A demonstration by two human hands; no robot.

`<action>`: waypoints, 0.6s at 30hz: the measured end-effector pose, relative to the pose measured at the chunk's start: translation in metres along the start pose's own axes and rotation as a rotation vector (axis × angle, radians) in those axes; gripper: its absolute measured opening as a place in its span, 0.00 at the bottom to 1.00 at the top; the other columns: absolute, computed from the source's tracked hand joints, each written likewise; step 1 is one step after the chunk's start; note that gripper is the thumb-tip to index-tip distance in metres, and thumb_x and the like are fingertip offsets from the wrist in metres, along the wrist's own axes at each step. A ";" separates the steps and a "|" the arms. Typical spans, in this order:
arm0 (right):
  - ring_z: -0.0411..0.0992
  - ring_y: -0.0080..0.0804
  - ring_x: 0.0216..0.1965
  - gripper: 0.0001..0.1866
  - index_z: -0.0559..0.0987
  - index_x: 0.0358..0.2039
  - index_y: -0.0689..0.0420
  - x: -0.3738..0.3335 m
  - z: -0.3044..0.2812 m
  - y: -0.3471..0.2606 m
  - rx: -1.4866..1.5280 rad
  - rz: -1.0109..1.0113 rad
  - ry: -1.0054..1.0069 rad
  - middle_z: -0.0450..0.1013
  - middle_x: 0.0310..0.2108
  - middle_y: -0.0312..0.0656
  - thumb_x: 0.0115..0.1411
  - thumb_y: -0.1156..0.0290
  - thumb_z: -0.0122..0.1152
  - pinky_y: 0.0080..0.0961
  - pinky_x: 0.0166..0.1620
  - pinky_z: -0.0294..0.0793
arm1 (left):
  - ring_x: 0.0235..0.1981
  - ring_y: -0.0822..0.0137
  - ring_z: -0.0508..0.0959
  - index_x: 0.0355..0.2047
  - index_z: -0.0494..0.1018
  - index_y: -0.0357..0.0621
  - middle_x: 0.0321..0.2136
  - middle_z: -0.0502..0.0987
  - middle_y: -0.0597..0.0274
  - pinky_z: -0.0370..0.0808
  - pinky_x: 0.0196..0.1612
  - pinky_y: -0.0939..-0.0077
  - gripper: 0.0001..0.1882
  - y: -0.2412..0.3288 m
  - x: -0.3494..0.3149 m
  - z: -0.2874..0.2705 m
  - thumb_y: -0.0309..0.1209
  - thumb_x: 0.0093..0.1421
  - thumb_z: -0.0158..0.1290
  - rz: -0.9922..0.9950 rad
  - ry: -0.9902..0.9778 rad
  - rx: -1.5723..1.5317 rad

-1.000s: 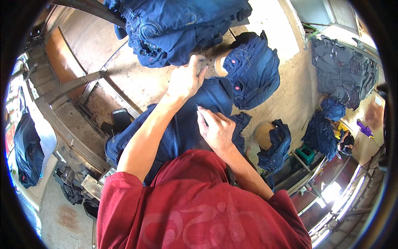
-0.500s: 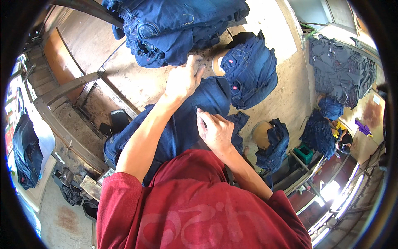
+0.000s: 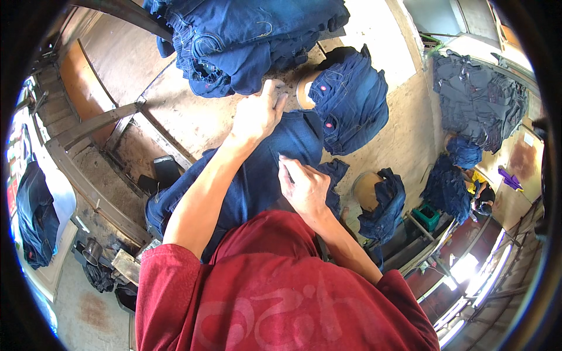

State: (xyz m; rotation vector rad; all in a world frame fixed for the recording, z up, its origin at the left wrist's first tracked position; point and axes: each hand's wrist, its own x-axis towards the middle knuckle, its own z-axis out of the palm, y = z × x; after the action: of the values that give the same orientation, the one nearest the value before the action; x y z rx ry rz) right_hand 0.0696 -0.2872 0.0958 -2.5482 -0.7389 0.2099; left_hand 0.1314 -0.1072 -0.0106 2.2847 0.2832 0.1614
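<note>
Seen from above, two bare hands over dark blue denim, with forearms (image 3: pixel 205 193) reaching out from a maroon shirt (image 3: pixel 281 286). Left hand (image 3: pixel 253 117) farther out, forefinger stretched forward, thumb slightly apart from it, leaving a narrow gap; any grip on cloth impossible to tell from this angle. Right hand (image 3: pixel 304 186) nearer the body and a little to the right, thumb and forefinger drawn close together just over the cloth; any hold on thread or fabric too small to make out.

Beneath both sets of fingers, the denim garment (image 3: pixel 252 175), laid out in broad folds, running from just beside the left fingers back under the left forearm and out to its left. Just beyond the left fingers, a tall heap of denim (image 3: pixel 252 35), with frayed edges on the near side. To the right of the left fingers, a smaller denim pile (image 3: pixel 357 105) with two small red marks, next to a tan round piece (image 3: pixel 303 93). Just right of the right fingers, crumpled denim (image 3: pixel 335 175); past that, a denim bundle (image 3: pixel 386 207) partly covering a tan disc (image 3: pixel 364 190). Much farther right, well apart from the fingers, dark grey garments (image 3: pixel 480 99) and a green crate (image 3: pixel 426 217). Beyond the fingers, under the heap, a dusty brown desk (image 3: pixel 404 117).
</note>
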 end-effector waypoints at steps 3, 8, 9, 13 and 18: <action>0.81 0.33 0.22 0.06 0.86 0.38 0.50 0.000 -0.001 0.000 -0.060 -0.013 -0.045 0.83 0.25 0.36 0.62 0.74 0.73 0.30 0.26 0.78 | 0.23 0.43 0.86 0.54 0.73 0.49 0.19 0.82 0.46 0.82 0.27 0.51 0.17 0.000 -0.001 -0.002 0.41 0.72 0.61 -0.026 -0.039 0.041; 0.83 0.32 0.22 0.06 0.87 0.42 0.51 -0.008 -0.007 0.012 0.126 0.064 0.005 0.83 0.26 0.38 0.64 0.73 0.73 0.28 0.28 0.80 | 0.24 0.43 0.86 0.54 0.74 0.51 0.20 0.83 0.47 0.83 0.30 0.50 0.17 0.011 -0.001 -0.008 0.44 0.72 0.61 -0.091 -0.053 -0.014; 0.83 0.27 0.23 0.07 0.85 0.46 0.55 -0.014 -0.012 0.017 0.243 0.186 -0.001 0.85 0.27 0.40 0.68 0.73 0.72 0.24 0.29 0.80 | 0.24 0.43 0.86 0.53 0.74 0.51 0.20 0.83 0.48 0.83 0.31 0.49 0.18 0.015 0.000 -0.011 0.45 0.72 0.62 -0.085 -0.046 -0.018; 0.74 0.18 0.24 0.12 0.79 0.50 0.59 -0.022 -0.027 0.057 0.618 0.492 0.258 0.80 0.32 0.34 0.75 0.64 0.67 0.21 0.27 0.78 | 0.36 0.46 0.88 0.49 0.77 0.48 0.34 0.87 0.49 0.84 0.40 0.51 0.25 0.033 -0.006 -0.054 0.53 0.66 0.67 -0.018 -0.104 0.101; 0.58 0.12 0.18 0.13 0.79 0.41 0.43 -0.020 -0.024 0.113 1.458 1.427 -0.139 0.63 0.23 0.22 0.71 0.52 0.73 0.19 0.21 0.62 | 0.30 0.55 0.82 0.32 0.81 0.44 0.27 0.80 0.59 0.79 0.36 0.62 0.12 0.039 -0.097 -0.169 0.32 0.58 0.75 -0.040 0.298 0.256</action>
State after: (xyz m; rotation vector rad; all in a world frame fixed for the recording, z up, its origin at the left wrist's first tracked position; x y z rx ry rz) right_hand 0.1115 -0.3919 0.0626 -1.1375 1.0221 0.9151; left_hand 0.0084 -0.0354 0.1283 2.5033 0.5300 0.4711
